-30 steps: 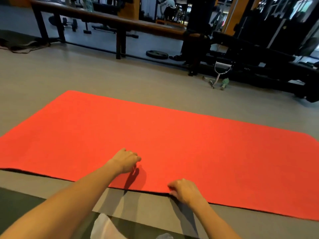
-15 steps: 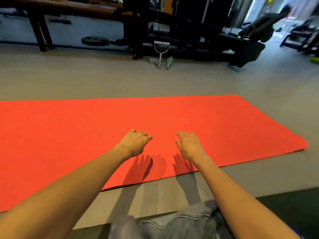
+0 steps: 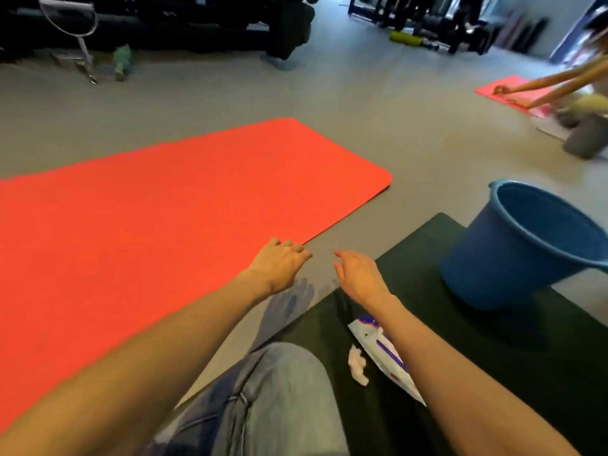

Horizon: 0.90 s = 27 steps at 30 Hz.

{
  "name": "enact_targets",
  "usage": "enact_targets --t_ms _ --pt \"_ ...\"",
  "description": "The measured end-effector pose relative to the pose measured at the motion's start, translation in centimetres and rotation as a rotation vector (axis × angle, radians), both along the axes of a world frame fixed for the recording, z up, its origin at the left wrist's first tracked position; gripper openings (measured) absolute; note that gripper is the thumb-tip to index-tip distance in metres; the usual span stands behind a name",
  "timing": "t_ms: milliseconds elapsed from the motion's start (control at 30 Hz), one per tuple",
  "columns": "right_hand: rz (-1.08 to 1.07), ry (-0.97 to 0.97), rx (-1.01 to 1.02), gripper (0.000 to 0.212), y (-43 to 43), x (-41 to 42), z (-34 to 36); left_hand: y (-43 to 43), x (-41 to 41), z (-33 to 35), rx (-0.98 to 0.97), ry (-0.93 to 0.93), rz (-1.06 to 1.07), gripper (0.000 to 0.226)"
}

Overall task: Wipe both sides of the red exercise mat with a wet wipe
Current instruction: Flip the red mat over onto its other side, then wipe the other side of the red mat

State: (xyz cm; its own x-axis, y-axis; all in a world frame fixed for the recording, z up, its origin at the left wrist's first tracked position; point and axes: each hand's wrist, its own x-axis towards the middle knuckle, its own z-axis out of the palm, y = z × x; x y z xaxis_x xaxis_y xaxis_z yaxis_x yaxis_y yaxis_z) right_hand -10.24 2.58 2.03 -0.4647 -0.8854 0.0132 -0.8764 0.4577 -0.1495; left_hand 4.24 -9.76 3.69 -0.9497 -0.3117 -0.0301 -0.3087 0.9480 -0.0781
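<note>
My left hand (image 3: 279,267), relaxed and empty, hovers at the edge of the red exercise mat (image 3: 158,225); my right hand (image 3: 359,275), equally loose, is just beside it.

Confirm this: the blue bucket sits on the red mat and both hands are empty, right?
Not quite. In the head view the bucket sits on the dark mat, apart from the red mat. The left hand and right hand are indeed empty.

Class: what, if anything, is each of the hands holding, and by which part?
Nothing. The left hand hangs by the red mat at its near edge, the right hand above the floor; both are empty.
</note>
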Motion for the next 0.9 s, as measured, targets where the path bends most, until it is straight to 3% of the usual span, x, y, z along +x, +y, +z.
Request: enact_targets --t_ms 200,400,533,733,900 --pt "-0.228 -0.174 0.051 0.037 7.7 -3.5 -0.2 7.9 -6.1 -0.3 0.188 0.043 -0.066 0.047" --pt "-0.305 -0.294 0.212 0.03 12.2 -4.1 -2.6 14.7 -6.6 -3.3 0.317 -0.157 -0.144 0.062" --pt "-0.274 -0.319 0.294 0.032 13.4 -3.8 -3.9 15.1 -6.4 -4.3 0.149 -0.261 -0.382 0.083" --pt "-0.24 -0.407 0.408 0.065 13.8 -3.7 -4.3 14.1 -6.1 -6.8 0.154 -0.353 -0.473 0.055" --pt "-0.149 -0.368 0.488 0.052 13.6 -4.7 -3.6 13.9 -6.4 -7.3 0.213 -0.422 -0.459 0.049"
